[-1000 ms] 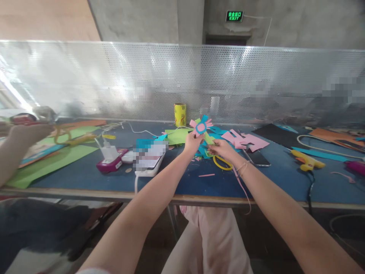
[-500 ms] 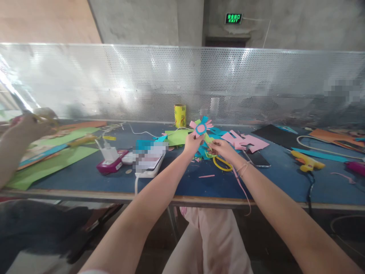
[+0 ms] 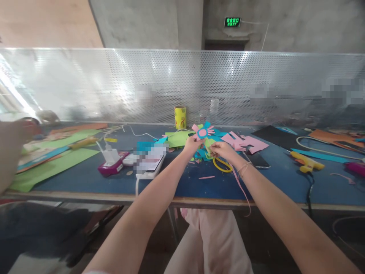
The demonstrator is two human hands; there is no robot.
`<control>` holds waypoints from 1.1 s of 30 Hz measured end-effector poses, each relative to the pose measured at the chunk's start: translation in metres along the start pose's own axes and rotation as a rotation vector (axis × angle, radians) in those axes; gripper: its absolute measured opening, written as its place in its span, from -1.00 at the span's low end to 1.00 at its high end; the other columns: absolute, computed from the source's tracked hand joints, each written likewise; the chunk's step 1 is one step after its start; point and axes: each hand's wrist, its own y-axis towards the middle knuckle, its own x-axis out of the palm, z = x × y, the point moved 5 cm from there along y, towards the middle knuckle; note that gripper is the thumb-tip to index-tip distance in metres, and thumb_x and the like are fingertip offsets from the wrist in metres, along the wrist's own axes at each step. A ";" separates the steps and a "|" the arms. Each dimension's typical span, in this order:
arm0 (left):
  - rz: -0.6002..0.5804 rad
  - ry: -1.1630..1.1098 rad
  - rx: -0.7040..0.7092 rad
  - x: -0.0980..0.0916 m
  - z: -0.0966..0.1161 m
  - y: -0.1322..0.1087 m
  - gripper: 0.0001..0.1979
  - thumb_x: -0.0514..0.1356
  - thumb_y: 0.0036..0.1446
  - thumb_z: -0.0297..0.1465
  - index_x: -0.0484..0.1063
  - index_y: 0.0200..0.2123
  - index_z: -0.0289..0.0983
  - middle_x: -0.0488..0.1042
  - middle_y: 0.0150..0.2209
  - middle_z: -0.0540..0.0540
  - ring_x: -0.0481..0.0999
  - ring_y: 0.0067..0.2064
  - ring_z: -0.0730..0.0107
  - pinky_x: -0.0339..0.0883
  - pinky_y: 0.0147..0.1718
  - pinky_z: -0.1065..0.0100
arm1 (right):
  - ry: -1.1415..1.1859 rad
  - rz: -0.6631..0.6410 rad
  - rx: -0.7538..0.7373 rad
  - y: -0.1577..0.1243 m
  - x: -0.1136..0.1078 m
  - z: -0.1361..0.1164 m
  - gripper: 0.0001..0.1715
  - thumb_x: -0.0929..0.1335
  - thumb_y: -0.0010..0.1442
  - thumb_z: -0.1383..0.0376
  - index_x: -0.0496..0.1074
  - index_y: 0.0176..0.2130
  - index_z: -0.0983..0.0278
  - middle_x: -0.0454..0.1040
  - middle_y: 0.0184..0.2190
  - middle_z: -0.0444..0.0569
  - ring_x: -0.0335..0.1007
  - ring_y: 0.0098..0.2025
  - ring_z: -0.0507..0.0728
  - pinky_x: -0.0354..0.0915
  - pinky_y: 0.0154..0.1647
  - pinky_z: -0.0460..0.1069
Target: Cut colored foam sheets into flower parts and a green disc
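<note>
My left hand (image 3: 191, 145) is closed on a paper flower (image 3: 203, 132) with pink and blue petals, a blue ring and a pink centre, held just above the blue table top (image 3: 176, 182). My right hand (image 3: 221, 149) is pinched on the flower's green paper stem (image 3: 209, 143), close beside the left hand. Under both hands lie blue and green paper scraps (image 3: 201, 154) and yellow-handled scissors (image 3: 222, 165).
Pink cut-outs (image 3: 245, 142) and a phone (image 3: 258, 160) lie to the right, then a yellow glue gun (image 3: 306, 162). A white power strip (image 3: 148, 167) and a magenta box with a charger (image 3: 111, 164) sit to the left. Another person's arm (image 3: 10, 152) is at far left over green sheets (image 3: 51, 163).
Both my hands and the flower have sunk slightly toward the table. The other person's arm at the left has shifted and drawn closer to the camera.
</note>
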 end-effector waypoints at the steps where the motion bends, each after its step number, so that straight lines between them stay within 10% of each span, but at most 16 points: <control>1: -0.017 -0.006 -0.004 0.001 0.000 0.000 -0.73 0.33 -0.30 -0.31 0.30 -0.65 -0.32 0.28 -0.70 0.07 0.26 -0.62 0.57 0.19 -0.58 0.47 | -0.002 -0.018 0.000 0.000 0.000 0.000 -0.83 0.40 -0.02 0.23 0.41 -0.46 0.31 0.42 -0.63 -0.12 0.38 -0.54 0.02 0.32 -0.48 -0.10; 15: -0.271 0.196 -0.111 0.012 -0.007 -0.010 -0.75 0.32 -0.28 -0.28 0.40 -0.61 -0.36 0.36 -0.68 -0.01 0.28 -0.62 0.56 0.13 -0.61 0.46 | 0.169 0.226 -0.099 -0.002 -0.021 -0.013 -0.82 0.36 -0.02 0.23 0.33 -0.39 0.28 0.43 -0.49 -0.11 0.43 -0.39 0.05 0.29 -0.48 -0.10; 33: -0.253 0.143 -0.123 0.016 -0.006 -0.015 -0.68 0.39 -0.42 -0.28 0.37 -0.66 -0.35 0.34 -0.70 0.02 0.30 -0.63 0.53 0.22 -0.58 0.41 | 0.153 0.231 -0.148 0.001 -0.018 -0.008 -0.86 0.34 -0.05 0.25 0.32 -0.45 0.27 0.38 -0.57 -0.16 0.38 -0.50 0.03 0.28 -0.49 -0.09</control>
